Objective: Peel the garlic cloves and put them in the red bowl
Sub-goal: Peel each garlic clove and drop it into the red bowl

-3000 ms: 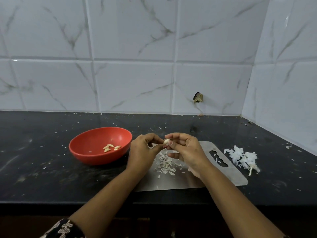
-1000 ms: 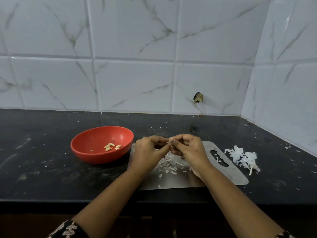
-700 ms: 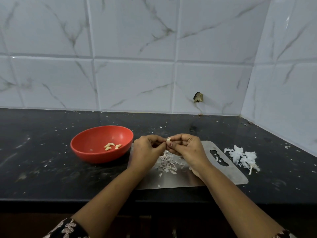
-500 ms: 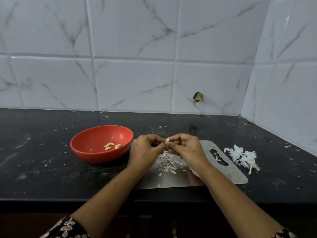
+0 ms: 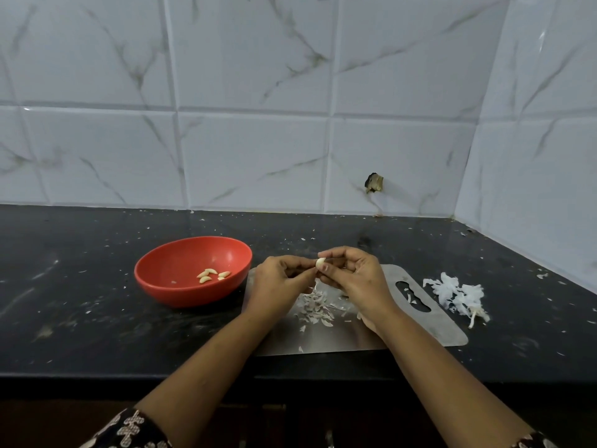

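One garlic clove (image 5: 320, 262) is pinched between left hand (image 5: 277, 281) and right hand (image 5: 355, 279), fingers curled, over the board (image 5: 423, 329) to catch skins (image 5: 312, 308).

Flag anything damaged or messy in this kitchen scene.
A dark broken hole mars the wall tile above the countertop. Garlic peel flakes litter the steel board, and a peel heap lies off it to the right.
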The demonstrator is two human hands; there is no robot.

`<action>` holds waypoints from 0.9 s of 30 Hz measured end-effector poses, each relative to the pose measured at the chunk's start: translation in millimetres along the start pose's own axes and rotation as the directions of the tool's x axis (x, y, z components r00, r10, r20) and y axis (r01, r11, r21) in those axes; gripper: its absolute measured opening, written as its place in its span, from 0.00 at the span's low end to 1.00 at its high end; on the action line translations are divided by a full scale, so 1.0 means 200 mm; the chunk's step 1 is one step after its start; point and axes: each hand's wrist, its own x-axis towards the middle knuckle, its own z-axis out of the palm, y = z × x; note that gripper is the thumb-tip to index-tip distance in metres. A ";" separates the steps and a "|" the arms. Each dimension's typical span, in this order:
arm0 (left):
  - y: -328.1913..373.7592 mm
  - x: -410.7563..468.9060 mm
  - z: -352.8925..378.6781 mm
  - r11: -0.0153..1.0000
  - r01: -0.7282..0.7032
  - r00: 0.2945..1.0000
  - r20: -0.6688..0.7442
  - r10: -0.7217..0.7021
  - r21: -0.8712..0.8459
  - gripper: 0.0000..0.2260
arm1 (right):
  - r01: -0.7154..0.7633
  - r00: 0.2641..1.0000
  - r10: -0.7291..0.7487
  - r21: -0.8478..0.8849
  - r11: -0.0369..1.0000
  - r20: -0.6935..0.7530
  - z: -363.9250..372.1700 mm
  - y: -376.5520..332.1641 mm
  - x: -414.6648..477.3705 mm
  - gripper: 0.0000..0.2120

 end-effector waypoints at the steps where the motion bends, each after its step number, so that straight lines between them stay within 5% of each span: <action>1: 0.01 0.00 0.00 1.000 -0.005 1.000 -0.003 0.005 0.001 0.04 | 0.000 1.000 0.000 0.003 1.000 0.000 0.00 0.00 0.00 0.06; 5: 0.02 -0.01 0.00 0.999 -0.001 1.000 -0.025 0.002 0.044 0.09 | 0.007 1.000 -0.006 -0.011 1.000 0.010 0.00 0.01 0.00 0.06; 9: 0.00 -0.01 0.00 0.985 -0.009 1.000 -0.010 0.011 0.170 0.04 | 0.021 1.000 -0.020 -0.056 0.998 0.011 0.00 0.01 0.00 0.06; 14: -0.01 0.00 0.01 0.942 -0.035 0.999 -0.011 0.041 0.335 0.17 | 0.037 0.999 -0.031 -0.145 0.989 0.042 0.00 0.01 -0.01 0.07; 19: -0.01 0.00 0.01 0.939 -0.046 0.999 -0.006 0.051 0.340 0.06 | 0.020 0.999 -0.012 -0.156 0.988 0.052 0.01 0.01 -0.01 0.08; 27: -0.01 0.00 0.01 0.945 -0.063 0.997 -0.027 0.076 0.321 0.05 | -0.005 1.000 0.008 -0.131 0.991 0.020 0.00 0.01 0.00 0.07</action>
